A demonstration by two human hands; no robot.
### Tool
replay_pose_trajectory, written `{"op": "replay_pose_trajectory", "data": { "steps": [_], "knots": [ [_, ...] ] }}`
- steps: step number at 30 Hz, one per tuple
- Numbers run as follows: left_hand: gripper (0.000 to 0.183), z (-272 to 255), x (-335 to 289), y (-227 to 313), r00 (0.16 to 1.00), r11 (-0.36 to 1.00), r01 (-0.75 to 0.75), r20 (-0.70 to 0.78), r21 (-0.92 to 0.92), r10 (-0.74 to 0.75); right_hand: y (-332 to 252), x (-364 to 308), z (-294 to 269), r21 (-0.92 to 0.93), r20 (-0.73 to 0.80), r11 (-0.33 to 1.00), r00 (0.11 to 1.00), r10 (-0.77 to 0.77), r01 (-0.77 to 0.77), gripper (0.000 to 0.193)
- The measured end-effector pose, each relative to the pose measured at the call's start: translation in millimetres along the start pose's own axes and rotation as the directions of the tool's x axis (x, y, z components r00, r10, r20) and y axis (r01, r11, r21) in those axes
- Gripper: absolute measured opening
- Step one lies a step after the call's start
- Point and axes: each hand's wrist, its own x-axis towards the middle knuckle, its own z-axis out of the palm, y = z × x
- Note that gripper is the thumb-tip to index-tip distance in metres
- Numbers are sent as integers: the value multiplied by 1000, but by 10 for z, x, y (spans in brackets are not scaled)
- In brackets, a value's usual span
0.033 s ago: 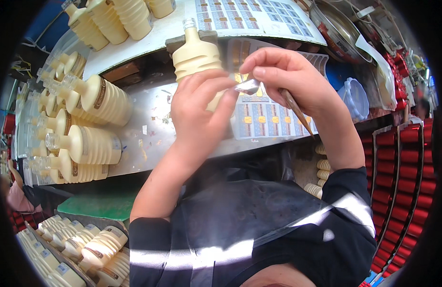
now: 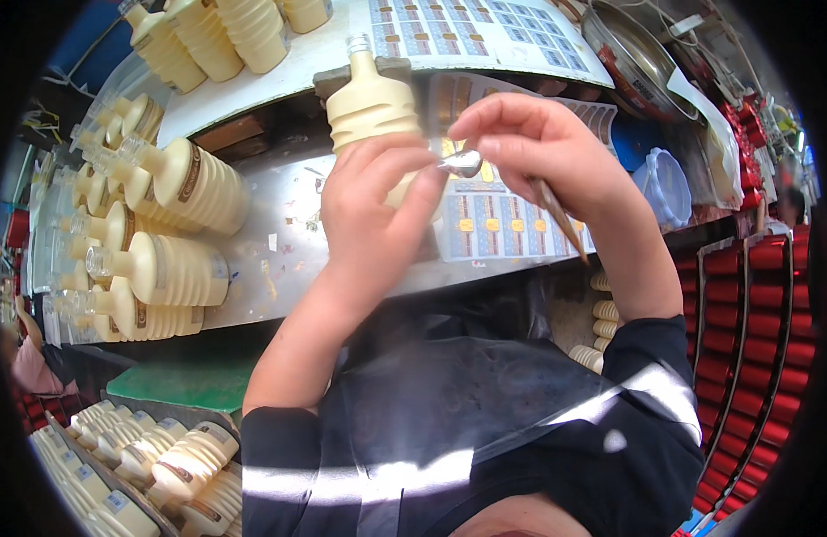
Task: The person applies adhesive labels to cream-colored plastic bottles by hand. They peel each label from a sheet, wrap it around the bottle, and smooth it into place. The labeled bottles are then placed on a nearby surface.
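Observation:
A cream, ribbed bottle (image 2: pixel 368 103) with a clear neck lies in front of me, neck pointing away. My left hand (image 2: pixel 368 201) covers its lower part. Thumb and forefinger of that hand close on one end of a small, shiny silver piece (image 2: pixel 465 163); its exact kind is unclear. Just beneath my right thumb is the piece's other end. My right hand (image 2: pixel 556 148) is curled, its thumb and forefinger tips near each other. A thin, pointed brown stick-like tool (image 2: pixel 561 215) is tucked in its lower fingers.
Printed label sheets (image 2: pixel 507 224) lie on the metal worktop (image 2: pixel 275 192) under my right hand. Cream bottles (image 2: pixel 176 268) crowd the left side; more fill a crate (image 2: pixel 194 461) below. At right are a blue basket (image 2: pixel 665 183), a metal basin (image 2: pixel 641 54) and stacked red items (image 2: pixel 762 313).
The silver piece has tilted slightly and shows a rounder, brighter face. My right hand has shifted a little; both hands keep nearly the same place.

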Motion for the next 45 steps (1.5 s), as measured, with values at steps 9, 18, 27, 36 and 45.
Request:
{"op": "replay_pose_trajectory", "data": {
  "steps": [9, 18, 27, 36, 45],
  "knots": [
    [17, -369, 83, -61, 845, 902, 427, 381, -60, -375, 264, 143, 228, -533, -63, 826, 964, -258, 186, 21],
    [23, -371, 578, -686, 828, 766, 559, 163, -316, -537, 643, 847, 101, 44, -268, 999, 963, 3, 9, 17],
    [26, -241, 611, -1056, 809, 775, 562, -6, -289, -588, 966, 1133, 151, 86, -363, 992, 930, -56, 94, 17],
    [23, -230, 583, -1094, 806, 785, 562, -38, -260, -590, 1065, 1152, 147, 43, -354, 995, 933, -67, 88, 17],
    [45, -58, 536, -955, 828, 817, 539, -50, -205, -559, 1098, 1233, 96, 4, -402, 996, 912, -85, 95, 25]
  ]
}}
